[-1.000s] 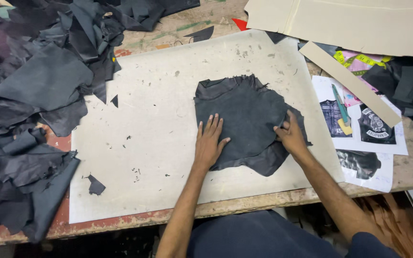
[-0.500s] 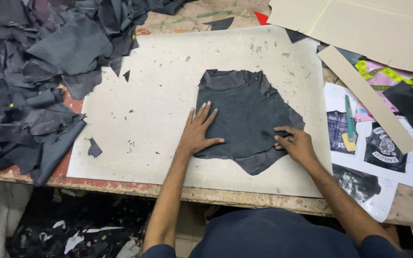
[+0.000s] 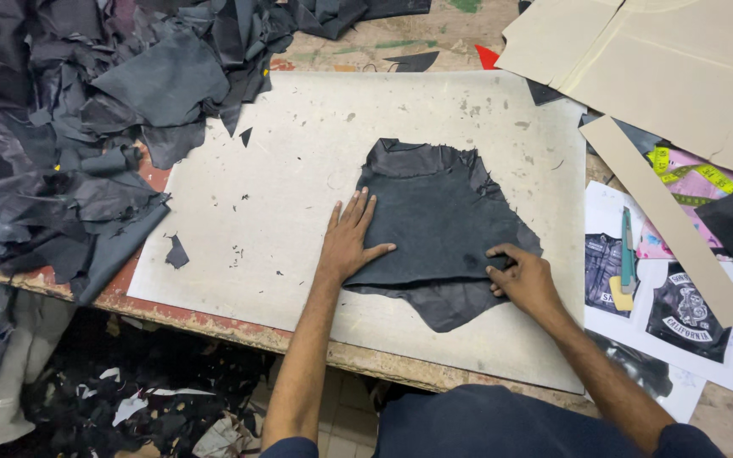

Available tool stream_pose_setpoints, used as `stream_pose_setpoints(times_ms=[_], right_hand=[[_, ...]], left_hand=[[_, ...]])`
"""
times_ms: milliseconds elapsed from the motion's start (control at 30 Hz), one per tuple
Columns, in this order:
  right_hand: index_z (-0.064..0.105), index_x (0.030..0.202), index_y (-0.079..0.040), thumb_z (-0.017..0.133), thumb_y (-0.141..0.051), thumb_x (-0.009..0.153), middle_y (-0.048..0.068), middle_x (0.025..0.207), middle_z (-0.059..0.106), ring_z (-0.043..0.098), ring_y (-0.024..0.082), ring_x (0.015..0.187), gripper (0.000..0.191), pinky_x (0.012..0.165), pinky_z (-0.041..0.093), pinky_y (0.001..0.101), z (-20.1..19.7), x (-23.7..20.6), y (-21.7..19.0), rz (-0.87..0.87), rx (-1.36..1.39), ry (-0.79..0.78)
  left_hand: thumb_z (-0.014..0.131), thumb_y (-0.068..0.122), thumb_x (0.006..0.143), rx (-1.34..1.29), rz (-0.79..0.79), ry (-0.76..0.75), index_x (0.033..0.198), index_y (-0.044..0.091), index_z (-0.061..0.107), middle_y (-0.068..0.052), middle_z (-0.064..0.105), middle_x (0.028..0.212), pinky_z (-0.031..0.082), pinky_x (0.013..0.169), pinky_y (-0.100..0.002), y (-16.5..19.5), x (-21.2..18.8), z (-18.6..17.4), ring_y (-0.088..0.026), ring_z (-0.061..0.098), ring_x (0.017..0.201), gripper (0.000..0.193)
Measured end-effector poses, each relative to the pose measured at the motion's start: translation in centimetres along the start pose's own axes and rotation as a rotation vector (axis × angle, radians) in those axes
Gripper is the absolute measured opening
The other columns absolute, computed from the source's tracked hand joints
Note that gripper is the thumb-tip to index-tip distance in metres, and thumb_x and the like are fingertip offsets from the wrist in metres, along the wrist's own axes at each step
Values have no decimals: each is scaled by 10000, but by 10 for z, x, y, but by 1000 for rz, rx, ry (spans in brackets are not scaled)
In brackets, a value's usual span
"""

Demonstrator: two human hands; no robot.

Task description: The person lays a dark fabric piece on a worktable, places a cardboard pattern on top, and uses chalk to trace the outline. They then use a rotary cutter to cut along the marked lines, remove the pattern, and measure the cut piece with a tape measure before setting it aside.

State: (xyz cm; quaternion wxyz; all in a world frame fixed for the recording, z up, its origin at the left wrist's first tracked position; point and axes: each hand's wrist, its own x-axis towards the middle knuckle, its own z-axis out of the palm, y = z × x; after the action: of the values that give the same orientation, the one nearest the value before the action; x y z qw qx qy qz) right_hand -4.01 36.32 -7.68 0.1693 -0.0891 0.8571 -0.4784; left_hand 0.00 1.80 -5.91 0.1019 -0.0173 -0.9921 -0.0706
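- Heap of dark leather scraps (image 3: 86, 144): lying piled across the upper left of the frame, spilling over the table edge and overlapping the left rim of the cutting board.
- Small dark offcut (image 3: 176, 253): lying alone on the board at centre left, well apart from both hands.
- Cardboard pattern sheets (image 3: 672, 68): filling the upper right corner, pale tan, flat.
- Long cardboard strip (image 3: 672, 220): running diagonally down the right side, lying over the printed sheets.
- Printed paper sheets (image 3: 680, 314): sitting at the lower right, white with dark jacket and emblem pictures; a teal-handled cutter (image 3: 627, 254) is resting on them.
- Yellow measuring tape (image 3: 706, 174): curling at the right edge over a pink sheet.
- Cutting board (image 3: 299, 170): pale grey, speckled, covering the middle of a worn wooden table (image 3: 188, 309) with a reddish edge.
- Floor (image 3: 129, 399): showing at the lower left, littered with scraps.
- Dark leather piece (image 3: 443, 220): lying flat on the board just right of centre, its lower flap folded under.
- Left hand (image 3: 351, 242): pressing flat on the piece's left edge, fingers spread and extended.
- Right hand (image 3: 526, 278): resting at the piece's lower right edge, fingers curled and pinching the leather.
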Motion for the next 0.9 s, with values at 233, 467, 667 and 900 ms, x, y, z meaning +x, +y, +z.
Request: stream_pose_setpoints(times_ms=[233,467,667,900], right_hand=[[673,1247,-98,735,-162,909,93,593,706,714,154,539,350,527,571,296,-9,-7,-18,14,-187,-55],[686,1248,-116,740,-168,892,73,574,677,682,124,512,363,499,552,295,-6,-14,-13,10,-84,-27],[691,1243,-111,733,-177,906,63,633,695,682,121,528,345,501,542,284,-4,-16,-10,1,-94,14],[699,1236,-90,700,-162,930,88,852,740,717,125,616,314,549,598,283,-4,-12,-17,8,37,15]], left_hand=[[535,977,632,16,-30,-47,1627,192,252,-48,207,1707,105,1280,-491,0,-1,9,-206,173,1567,1298],[560,964,619,-8,-24,-50,1623,193,253,-51,204,1703,92,1282,-488,-4,-3,15,-205,168,1566,1303],[570,932,659,-34,-9,-35,1630,170,235,-73,197,1709,73,1279,-509,-4,-3,15,-223,153,1576,1278],[647,774,851,239,34,170,1602,190,286,-126,174,1733,13,1245,-639,43,-6,-5,-233,143,1601,1018]])
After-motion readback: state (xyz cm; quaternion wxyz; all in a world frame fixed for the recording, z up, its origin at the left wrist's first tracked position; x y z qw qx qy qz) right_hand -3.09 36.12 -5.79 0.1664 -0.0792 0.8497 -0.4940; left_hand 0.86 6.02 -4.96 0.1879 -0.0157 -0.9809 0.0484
